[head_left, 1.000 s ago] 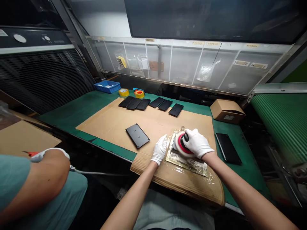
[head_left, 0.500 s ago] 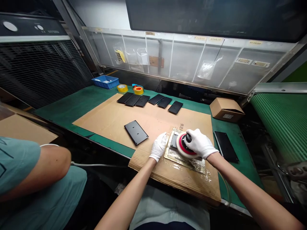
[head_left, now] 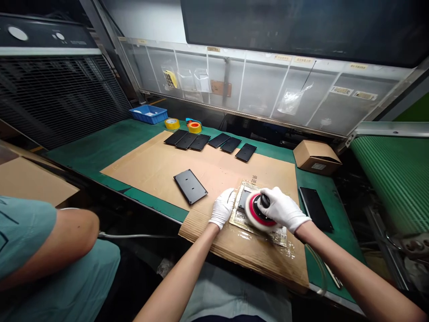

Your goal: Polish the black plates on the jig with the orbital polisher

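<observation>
At the far left, from where I stand, I see another person's teal sleeve (head_left: 27, 228) and bent bare arm, in front of a flattened piece of brown cardboard (head_left: 36, 181). Farther back is a big black grille (head_left: 60, 100), and beside it, on the green tabletop (head_left: 100, 129), sit a blue bin (head_left: 154, 119) and two rolls of yellow tape (head_left: 172, 124), the right one with orange inside.

Next comes a wide cardboard sheet (head_left: 147, 167). Six black plates (head_left: 200, 142) line its back edge, three overlapping at the left, then two more, then one on its own. Nearer the worker, a single black plate (head_left: 190, 186) lies flat and slanted.

Right of that, the worker's left hand (head_left: 222, 209), in a white glove, rests at the left edge of a taped-down frame (head_left: 238, 222), fingers stretched out and grasping nothing. Inside the frame lies a dark plate (head_left: 242, 200), partly hidden under the round pad of a polisher (head_left: 257, 209). The gloved right hand (head_left: 284, 209) is wrapped around the polisher's top, and a pale hose (head_left: 322, 268) shows below that forearm.

Farther right are a small carton (head_left: 317, 154), a long black panel (head_left: 315, 209) on the tabletop, and a ribbed green belt (head_left: 395, 165).
</observation>
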A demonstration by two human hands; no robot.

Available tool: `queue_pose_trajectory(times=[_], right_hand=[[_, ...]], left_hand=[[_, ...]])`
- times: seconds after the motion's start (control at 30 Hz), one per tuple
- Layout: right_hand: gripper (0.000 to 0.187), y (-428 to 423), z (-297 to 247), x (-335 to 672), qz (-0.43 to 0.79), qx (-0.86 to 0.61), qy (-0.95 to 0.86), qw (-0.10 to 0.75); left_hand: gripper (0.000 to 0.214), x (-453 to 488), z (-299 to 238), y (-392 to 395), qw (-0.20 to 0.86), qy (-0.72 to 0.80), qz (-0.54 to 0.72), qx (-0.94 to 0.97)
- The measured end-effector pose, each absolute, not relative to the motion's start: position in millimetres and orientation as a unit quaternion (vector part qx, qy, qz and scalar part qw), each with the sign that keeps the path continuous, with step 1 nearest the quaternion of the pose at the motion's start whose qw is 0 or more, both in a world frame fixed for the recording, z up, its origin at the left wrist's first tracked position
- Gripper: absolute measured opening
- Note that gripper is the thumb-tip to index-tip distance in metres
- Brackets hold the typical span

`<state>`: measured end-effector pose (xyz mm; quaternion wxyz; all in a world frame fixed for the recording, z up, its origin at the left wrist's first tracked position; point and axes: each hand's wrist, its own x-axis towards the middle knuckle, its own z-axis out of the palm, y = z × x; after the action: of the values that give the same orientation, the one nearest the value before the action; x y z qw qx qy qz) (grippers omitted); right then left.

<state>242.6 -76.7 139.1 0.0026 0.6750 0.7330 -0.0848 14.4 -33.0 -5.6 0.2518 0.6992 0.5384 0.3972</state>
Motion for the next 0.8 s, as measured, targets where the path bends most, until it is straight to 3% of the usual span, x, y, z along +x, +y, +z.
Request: queue_pose_trajectory(times=[0.8], right_hand=[[0.035, -68, 147, 220, -0.063, 0.699, 0.713, 0.017]], left_hand=[[0.034, 18, -2, -35, 0.213, 0.539, 0.368, 0.727]])
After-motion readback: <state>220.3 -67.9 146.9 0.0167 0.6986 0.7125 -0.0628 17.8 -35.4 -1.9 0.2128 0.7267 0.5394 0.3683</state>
